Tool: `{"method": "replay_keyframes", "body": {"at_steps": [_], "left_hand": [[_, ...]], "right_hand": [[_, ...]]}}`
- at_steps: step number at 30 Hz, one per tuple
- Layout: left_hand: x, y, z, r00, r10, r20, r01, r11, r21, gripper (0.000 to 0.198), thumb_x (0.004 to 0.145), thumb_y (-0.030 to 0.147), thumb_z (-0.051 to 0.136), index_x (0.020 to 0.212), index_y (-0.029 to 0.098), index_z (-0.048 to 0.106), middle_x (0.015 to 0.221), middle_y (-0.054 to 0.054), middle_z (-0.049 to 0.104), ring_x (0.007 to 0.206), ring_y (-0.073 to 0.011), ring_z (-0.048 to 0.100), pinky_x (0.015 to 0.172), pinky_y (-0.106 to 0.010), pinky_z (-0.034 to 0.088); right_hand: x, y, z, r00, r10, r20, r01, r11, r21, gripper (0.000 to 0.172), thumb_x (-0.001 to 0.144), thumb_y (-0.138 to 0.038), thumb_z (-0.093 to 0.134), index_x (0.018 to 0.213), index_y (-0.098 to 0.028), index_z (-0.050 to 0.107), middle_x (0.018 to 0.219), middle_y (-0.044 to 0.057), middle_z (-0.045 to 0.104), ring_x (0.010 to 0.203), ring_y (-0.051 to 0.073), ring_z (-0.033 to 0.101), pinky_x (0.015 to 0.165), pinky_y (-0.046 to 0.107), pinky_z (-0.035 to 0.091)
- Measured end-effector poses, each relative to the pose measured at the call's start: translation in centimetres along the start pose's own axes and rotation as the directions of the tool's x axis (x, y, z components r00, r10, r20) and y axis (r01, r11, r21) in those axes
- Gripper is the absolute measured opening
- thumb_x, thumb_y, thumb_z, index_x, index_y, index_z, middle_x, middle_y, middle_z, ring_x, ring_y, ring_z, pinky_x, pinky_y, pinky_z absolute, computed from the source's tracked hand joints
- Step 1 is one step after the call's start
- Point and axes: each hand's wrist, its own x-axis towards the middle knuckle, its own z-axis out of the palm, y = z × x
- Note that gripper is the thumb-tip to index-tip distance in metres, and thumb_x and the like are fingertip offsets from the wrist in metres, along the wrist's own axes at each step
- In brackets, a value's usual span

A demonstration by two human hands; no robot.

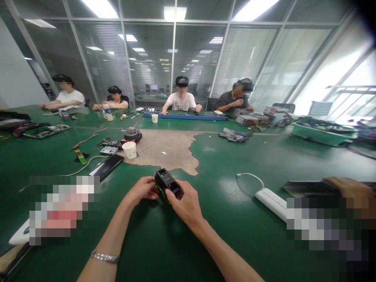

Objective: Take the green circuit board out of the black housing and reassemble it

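The two hands are near to each other, above the green bench, and between them is a black plastic device, tilted, with its face of slots turned upward. The right hand is closed on the right end of this device: the thumb lies along the near edge, and the other fingers go behind it, where I cannot see them well. The left hand is at the opposite end, half open, with the fingers bent inward against the side; whether it really grips or only touches, I cannot tell from where I stand. On the left wrist there is a silver bracelet.

Beyond the left hand, to its left, a dark phone lies flat, and just behind it stands a paper cup. Straight beyond both hands, the green surface gives way to a bare brownish patch. Farther out to the right of it lie some grey gloves. To the right of the right hand, well apart from it, is a white bar with a thin cable, and past this bar a neighbour's hand rests on a dark flat piece
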Motion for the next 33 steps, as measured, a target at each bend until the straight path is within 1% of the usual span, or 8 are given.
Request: {"method": "replay_keyframes", "body": {"at_steps": [4,7,9,13,20,24,27,33], "left_hand": [[-0.2,0.0,0.0,0.999,0.004,0.047,-0.004,1.0,0.009,0.031,0.075,0.028,0.066,0.102,0.013,0.059,0.075,-0.007,0.07,0.064,-0.0163,0.069,0.059,-0.023,0.054],[-0.1,0.0,0.0,0.999,-0.013,0.041,0.013,1.0,0.016,0.025,0.076,0.023,0.064,0.097,0.012,0.058,0.077,-0.008,0.07,0.063,-0.0152,0.069,0.059,-0.022,0.054],[0.1,0.0,0.1,0.999,-0.023,0.023,0.022,1.0,0.019,0.021,0.077,0.021,0.062,0.096,0.011,0.058,0.076,-0.008,0.07,0.062,-0.0148,0.069,0.057,-0.021,0.054],[0.5,-0.4,0.1,1.0,-0.031,0.0,0.031,0.999,0.041,0.016,0.082,0.023,0.059,0.093,0.011,0.059,0.073,-0.007,0.069,0.059,-0.0143,0.068,0.051,-0.018,0.052],[1.1,-0.7,0.2,0.999,-0.018,-0.03,0.018,1.0,0.005,0.017,0.08,0.025,0.064,0.091,0.012,0.062,0.075,-0.008,0.07,0.058,-0.0133,0.068,0.051,-0.017,0.052],[1.6,-0.6,0.1,0.995,-0.002,-0.096,-0.001,1.0,-0.029,0.012,0.081,0.02,0.061,0.089,0.011,0.061,0.073,-0.008,0.07,0.056,-0.0121,0.067,0.052,-0.017,0.053],[1.5,-0.4,0.0,0.996,-0.027,-0.083,0.024,0.999,-0.029,0.01,0.082,0.018,0.061,0.088,0.01,0.062,0.072,-0.008,0.07,0.057,-0.0118,0.067,0.053,-0.018,0.053],[1.0,-0.4,0.2,1.0,0.006,-0.024,-0.007,0.999,-0.036,0.012,0.082,0.022,0.062,0.083,0.01,0.062,0.07,-0.008,0.069,0.055,-0.0124,0.067,0.054,-0.02,0.054]], "right_hand": [[0.8,-0.2,-1.1,0.998,0.038,-0.053,-0.03,0.988,0.149,0.033,0.084,-0.039,0.056,0.107,-0.018,0.063,0.095,0.006,0.066,0.074,0.016,0.058,0.068,0.027,0.046],[1.7,1.3,-1.8,0.989,0.122,-0.088,-0.106,0.98,0.168,0.038,0.083,-0.044,0.056,0.109,-0.017,0.064,0.098,0.006,0.067,0.073,0.015,0.059,0.067,0.027,0.047],[2.3,2.8,-2.1,0.978,0.186,-0.093,-0.18,0.981,0.068,0.039,0.079,-0.045,0.059,0.108,-0.019,0.065,0.096,0.005,0.067,0.075,0.017,0.06,0.07,0.028,0.046],[2.3,5.0,-2.1,0.968,0.249,0.043,-0.237,0.954,-0.184,0.033,0.076,-0.042,0.06,0.101,-0.02,0.067,0.092,0.005,0.067,0.086,0.021,0.061,0.076,0.03,0.044],[1.1,4.5,-1.6,0.967,0.235,0.1,-0.177,0.897,-0.404,0.039,0.079,-0.048,0.058,0.107,-0.021,0.061,0.097,0.008,0.063,0.091,0.023,0.06,0.077,0.032,0.041],[1.2,4.8,-1.6,0.973,0.2,0.119,-0.141,0.912,-0.386,0.036,0.077,-0.042,0.06,0.105,-0.02,0.061,0.095,0.008,0.063,0.091,0.023,0.06,0.078,0.031,0.042],[1.4,4.8,-1.7,0.978,0.187,0.092,-0.146,0.929,-0.341,0.028,0.077,-0.038,0.06,0.097,-0.019,0.064,0.091,0.008,0.064,0.088,0.022,0.06,0.078,0.031,0.042],[1.8,2.4,-1.7,0.999,0.047,-0.02,-0.048,0.998,-0.039,0.03,0.081,-0.038,0.057,0.104,-0.02,0.063,0.091,0.004,0.067,0.077,0.017,0.06,0.073,0.028,0.045]]}}
